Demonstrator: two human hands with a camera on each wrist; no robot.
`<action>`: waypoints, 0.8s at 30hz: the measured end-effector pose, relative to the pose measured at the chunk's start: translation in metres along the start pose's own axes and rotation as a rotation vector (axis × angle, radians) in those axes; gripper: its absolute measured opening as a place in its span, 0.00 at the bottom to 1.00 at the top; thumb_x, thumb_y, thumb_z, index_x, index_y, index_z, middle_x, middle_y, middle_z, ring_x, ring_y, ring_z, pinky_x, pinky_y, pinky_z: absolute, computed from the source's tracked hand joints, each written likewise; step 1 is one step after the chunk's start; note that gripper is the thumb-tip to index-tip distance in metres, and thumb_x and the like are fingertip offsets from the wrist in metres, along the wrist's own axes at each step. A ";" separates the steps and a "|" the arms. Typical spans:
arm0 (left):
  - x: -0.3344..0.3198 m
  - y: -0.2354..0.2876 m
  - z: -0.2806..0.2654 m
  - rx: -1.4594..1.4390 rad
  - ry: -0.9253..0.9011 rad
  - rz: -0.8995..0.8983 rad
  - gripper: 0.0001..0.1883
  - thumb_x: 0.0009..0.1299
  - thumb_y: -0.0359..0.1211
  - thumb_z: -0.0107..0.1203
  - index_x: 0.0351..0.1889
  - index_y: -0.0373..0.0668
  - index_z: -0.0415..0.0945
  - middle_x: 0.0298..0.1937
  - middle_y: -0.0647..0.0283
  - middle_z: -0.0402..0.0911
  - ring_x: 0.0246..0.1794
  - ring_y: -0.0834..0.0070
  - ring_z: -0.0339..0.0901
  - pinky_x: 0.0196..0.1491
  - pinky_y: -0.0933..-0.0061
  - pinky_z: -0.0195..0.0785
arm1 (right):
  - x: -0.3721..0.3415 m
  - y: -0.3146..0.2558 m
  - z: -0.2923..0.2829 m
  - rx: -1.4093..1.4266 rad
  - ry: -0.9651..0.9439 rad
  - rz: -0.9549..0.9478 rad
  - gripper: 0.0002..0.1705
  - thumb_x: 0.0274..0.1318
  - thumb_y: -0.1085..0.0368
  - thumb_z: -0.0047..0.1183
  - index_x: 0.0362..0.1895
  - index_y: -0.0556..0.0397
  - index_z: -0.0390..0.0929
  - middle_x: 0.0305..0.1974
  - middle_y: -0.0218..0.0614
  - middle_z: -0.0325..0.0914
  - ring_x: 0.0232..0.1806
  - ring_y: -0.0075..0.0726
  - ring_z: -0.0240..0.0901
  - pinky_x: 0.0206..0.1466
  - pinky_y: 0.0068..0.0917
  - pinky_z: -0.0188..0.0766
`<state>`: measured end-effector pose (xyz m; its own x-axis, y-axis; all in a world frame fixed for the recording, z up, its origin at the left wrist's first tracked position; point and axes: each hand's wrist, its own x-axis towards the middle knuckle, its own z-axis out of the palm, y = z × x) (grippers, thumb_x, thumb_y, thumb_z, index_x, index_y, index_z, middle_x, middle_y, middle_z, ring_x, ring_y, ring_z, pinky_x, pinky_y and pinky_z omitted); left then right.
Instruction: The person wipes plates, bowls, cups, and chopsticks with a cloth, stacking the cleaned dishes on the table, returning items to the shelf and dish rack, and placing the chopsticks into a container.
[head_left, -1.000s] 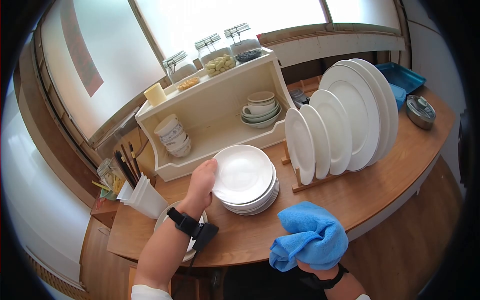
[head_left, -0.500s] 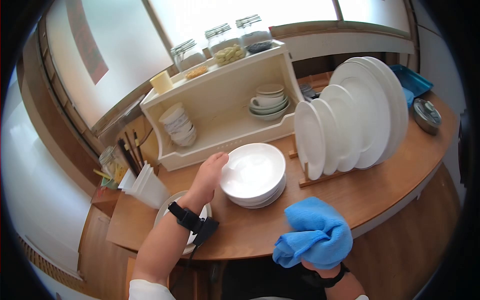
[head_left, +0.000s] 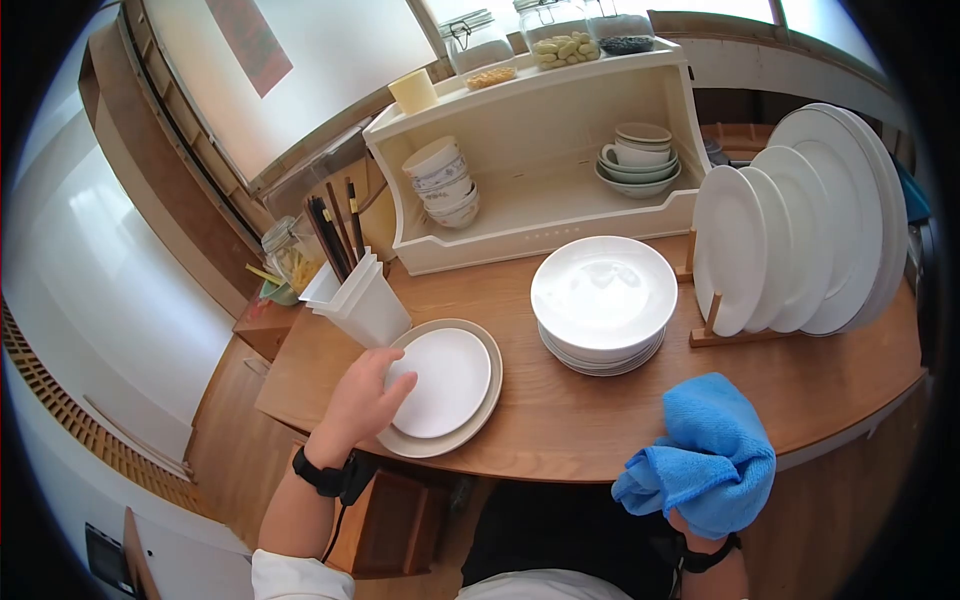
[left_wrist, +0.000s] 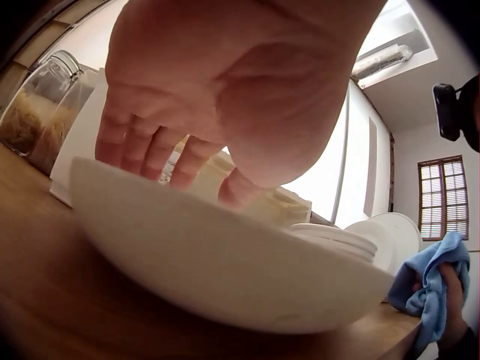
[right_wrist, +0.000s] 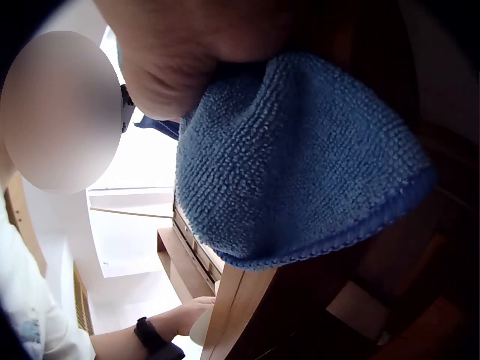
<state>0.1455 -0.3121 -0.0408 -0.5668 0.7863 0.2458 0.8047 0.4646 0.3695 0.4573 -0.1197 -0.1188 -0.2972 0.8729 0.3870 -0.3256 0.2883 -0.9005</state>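
My left hand (head_left: 358, 398), fingers spread and slightly bent, is at the left side of a small white plate (head_left: 450, 385) that lies on a larger beige-rimmed plate (head_left: 428, 447). In the left wrist view the palm hangs over the near plate's rim, with the fingertips hidden behind it. My right hand (right_wrist: 176, 60) grips a bunched blue cloth (head_left: 712, 450) by the table's front edge; the cloth covers most of its fingers in the head view. Between the hands, further back, stands a stack of white plates (head_left: 603, 295).
A wooden rack (head_left: 740, 338) holds several upright plates at the right. Behind the stack is a cream shelf (head_left: 545, 150) with bowls and cups inside and glass jars on top. White plastic holders (head_left: 365, 310) with chopsticks stand left of the near plates.
My left hand has left the side of the plate stack and moved left and nearer to the small white plate. The right hand keeps the cloth. The head view has turned left.
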 end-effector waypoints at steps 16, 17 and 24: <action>0.029 0.013 0.003 0.175 -0.243 -0.076 0.46 0.54 0.54 0.67 0.64 0.34 0.63 0.55 0.37 0.71 0.59 0.46 0.68 0.62 0.58 0.62 | -0.005 0.000 -0.013 -0.111 -0.046 -0.079 0.21 0.39 0.61 0.71 0.40 0.55 0.80 0.37 0.39 0.79 0.33 0.35 0.76 0.37 0.31 0.75; 0.030 0.015 0.003 0.167 -0.258 -0.096 0.46 0.54 0.52 0.68 0.65 0.34 0.62 0.57 0.37 0.71 0.59 0.48 0.68 0.62 0.58 0.62 | -0.007 0.011 -0.018 -0.320 -0.094 -0.160 0.22 0.40 0.60 0.71 0.41 0.54 0.80 0.38 0.38 0.79 0.33 0.35 0.76 0.38 0.31 0.75; 0.045 -0.019 0.011 -0.003 -0.122 -0.161 0.36 0.56 0.43 0.68 0.58 0.31 0.70 0.48 0.48 0.79 0.46 0.64 0.79 0.48 0.68 0.72 | -0.011 0.010 -0.020 -0.372 -0.087 -0.139 0.22 0.41 0.58 0.71 0.42 0.51 0.79 0.38 0.36 0.79 0.39 0.37 0.75 0.46 0.35 0.73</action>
<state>0.1064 -0.2809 -0.0465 -0.6622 0.7457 0.0729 0.7050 0.5872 0.3977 0.4751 -0.1191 -0.1361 -0.3535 0.7834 0.5113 -0.0259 0.5381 -0.8425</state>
